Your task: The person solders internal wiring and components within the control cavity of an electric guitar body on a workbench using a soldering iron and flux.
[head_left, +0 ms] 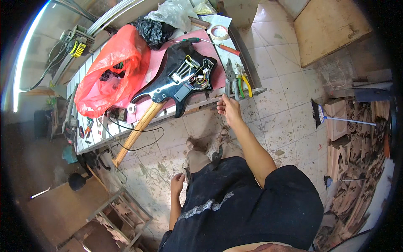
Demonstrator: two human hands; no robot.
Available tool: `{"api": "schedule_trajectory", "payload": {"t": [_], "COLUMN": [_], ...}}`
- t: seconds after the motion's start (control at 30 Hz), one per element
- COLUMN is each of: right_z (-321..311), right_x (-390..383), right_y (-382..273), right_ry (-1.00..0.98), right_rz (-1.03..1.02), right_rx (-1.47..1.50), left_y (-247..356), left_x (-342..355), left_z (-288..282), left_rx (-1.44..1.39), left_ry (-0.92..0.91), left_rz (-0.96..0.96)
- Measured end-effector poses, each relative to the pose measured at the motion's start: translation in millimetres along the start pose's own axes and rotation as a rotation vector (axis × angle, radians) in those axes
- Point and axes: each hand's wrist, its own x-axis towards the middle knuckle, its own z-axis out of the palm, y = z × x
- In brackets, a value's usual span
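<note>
My right hand (228, 108) has curled fingers with nothing visible in them, just beside the bench edge below grey pliers (231, 80) and yellow-and-green handled tools (244, 84). My left hand (177, 180) hangs low by my clothing, fingers closed, their contents unclear. A black electric guitar (172, 86) lies face down on pink padding (210, 50), its wired cavity exposed and its pale wooden neck (138, 130) jutting past the bench's front. A screwdriver (228, 49) lies beside a tape roll (219, 32).
A red plastic bag (98, 92) covers the bench's (79, 134) left part, near black (151, 33) and clear bags (170, 14). Cables hang around the neck. A metal frame (121, 222) stands lower left. A broom (348, 122) and heaped wood pieces (352, 185) are at right.
</note>
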Motion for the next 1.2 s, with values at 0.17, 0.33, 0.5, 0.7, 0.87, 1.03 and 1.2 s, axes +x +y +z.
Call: {"api": "schedule_trajectory", "payload": {"t": [0.17, 0.33, 0.5, 0.7, 0.87, 1.03, 1.2], "right_z": [18.3, 2.5, 1.4, -18.5, -22.6, -32.8, -38.9], "right_x": [-24.0, -24.7, -23.3, 1.4, 26.6, 39.8, 45.5], "right_y": [-21.5, -80.9, -127.8, -141.3, -136.3, -142.9, -172.1], "right_ry": [-0.037, 0.028, -0.039, -0.112, -0.171, -0.166, -0.269], "right_rz": [-0.068, -0.178, -0.179, -0.140, -0.050, 0.015, -0.032], "right_rx": [0.000, -0.115, -0.291, -0.432, -0.415, -0.447, -0.799], "left_y": [91.2, 241.2, 351.0, 419.5, 418.4, 415.3, 426.8], "left_x": [28.9, 39.5, 58.7, 81.5, 96.4, 100.7, 72.2], "left_z": [-3.5, 26.5, 89.1, 170.6, 211.4, 217.8, 190.0], "left_rx": [0.138, 0.203, 0.313, 0.476, 0.736, 0.770, 0.490], "left_ry": [-0.028, -0.167, -0.093, -0.033, 0.011, -0.059, -0.111], "left_rz": [0.217, 0.622, 1.048, 1.096, 1.056, 0.982, 1.001]}}
